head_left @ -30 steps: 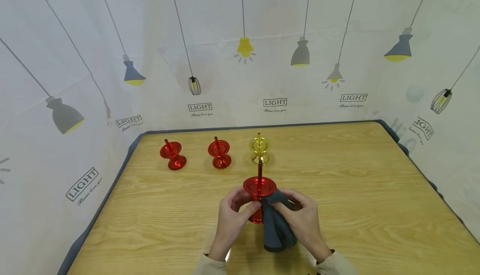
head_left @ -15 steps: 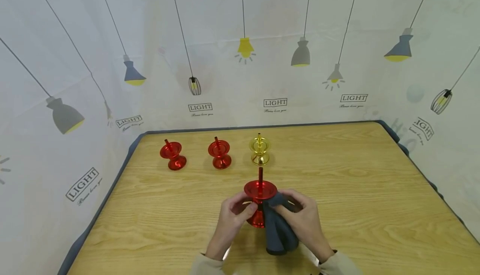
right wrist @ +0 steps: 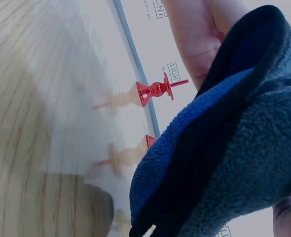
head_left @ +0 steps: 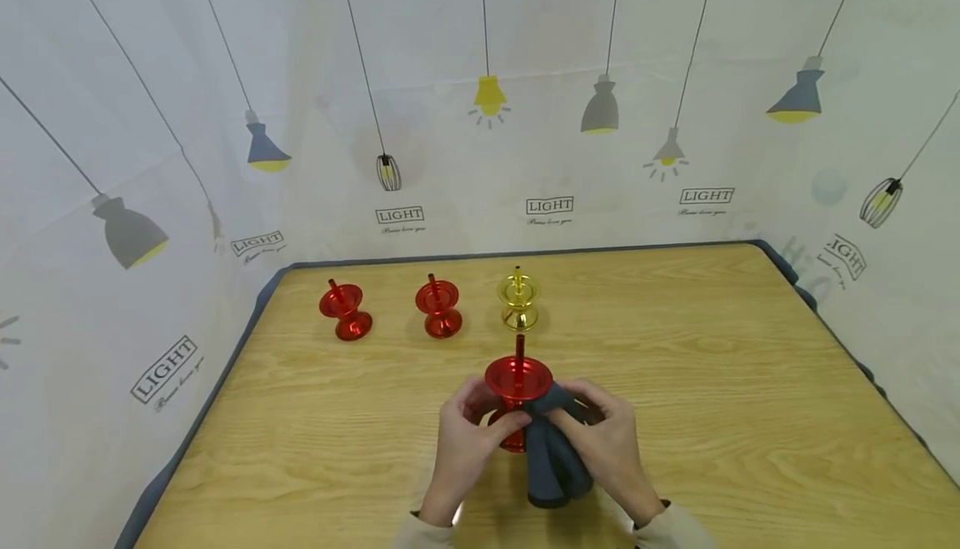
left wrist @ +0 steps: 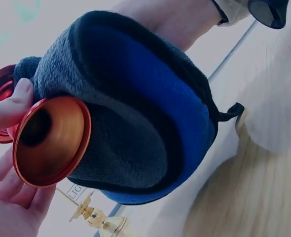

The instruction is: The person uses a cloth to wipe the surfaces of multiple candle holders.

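A shiny red candle holder [head_left: 519, 380] with a dished top and an upright post is held off the table near the front. My left hand [head_left: 465, 441] grips its waist, thumb across the front. The hollow underside of its flared base [left wrist: 56, 143] faces the left wrist camera. My right hand [head_left: 609, 436] pinches a folded dark grey-blue cloth [head_left: 558, 466] against the holder's right side, just under the dish. The cloth's lower part hangs loose, showing a bright blue inner face [left wrist: 192, 128] and black edging. Cloth and dish hide the right fingertips.
Two more red candle holders, one at the far left [head_left: 345, 309] and another [head_left: 438, 307] beside it, stand on the wooden table [head_left: 720, 366]. A gold candle holder [head_left: 519, 299] stands right of them, behind the held one. A lamp-printed white curtain [head_left: 480, 157] surrounds the table.
The held candle holder has dropped slightly, its post tip now lower. My left thumb has slid rightward over the waist toward the cloth. My right hand keeps its pinch; the standing holders have not moved.
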The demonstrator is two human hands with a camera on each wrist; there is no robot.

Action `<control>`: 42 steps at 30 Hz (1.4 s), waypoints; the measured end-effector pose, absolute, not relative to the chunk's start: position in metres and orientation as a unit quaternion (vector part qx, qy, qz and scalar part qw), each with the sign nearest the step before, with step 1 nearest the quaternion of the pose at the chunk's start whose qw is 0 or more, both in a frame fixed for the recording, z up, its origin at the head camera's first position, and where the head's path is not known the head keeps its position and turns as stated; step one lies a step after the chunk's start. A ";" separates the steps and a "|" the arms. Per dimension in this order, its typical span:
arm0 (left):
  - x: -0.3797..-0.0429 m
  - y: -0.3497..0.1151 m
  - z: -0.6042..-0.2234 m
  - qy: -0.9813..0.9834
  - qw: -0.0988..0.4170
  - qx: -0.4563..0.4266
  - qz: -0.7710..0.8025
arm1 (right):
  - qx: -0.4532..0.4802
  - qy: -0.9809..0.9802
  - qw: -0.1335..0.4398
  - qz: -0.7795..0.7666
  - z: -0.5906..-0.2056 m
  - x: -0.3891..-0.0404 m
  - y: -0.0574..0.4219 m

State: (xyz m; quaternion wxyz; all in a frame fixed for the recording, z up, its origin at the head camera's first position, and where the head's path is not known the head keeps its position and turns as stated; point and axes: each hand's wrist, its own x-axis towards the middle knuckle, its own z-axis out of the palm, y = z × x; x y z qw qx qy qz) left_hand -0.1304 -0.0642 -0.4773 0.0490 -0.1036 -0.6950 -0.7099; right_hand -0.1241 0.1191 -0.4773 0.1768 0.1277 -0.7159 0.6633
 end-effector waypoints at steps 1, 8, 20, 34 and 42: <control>-0.131 -0.066 -0.478 -0.691 0.045 -0.107 -0.713 | 0.128 -0.716 0.174 0.664 -0.477 -0.124 0.119; -0.135 -0.074 -0.482 -0.678 0.019 -0.184 -0.711 | 0.124 -0.721 0.155 0.664 -0.478 -0.125 0.121; -0.138 -0.082 -0.486 -0.665 -0.014 -0.225 -0.712 | 0.149 -0.705 0.129 0.681 -0.480 -0.128 0.123; -0.136 -0.079 -0.483 -0.707 0.045 -0.207 -0.675 | 0.206 -0.737 0.144 0.628 -0.477 -0.131 0.127; -0.129 -0.069 -0.481 -0.719 0.081 -0.148 -0.674 | 0.159 -0.746 0.170 0.624 -0.478 -0.130 0.122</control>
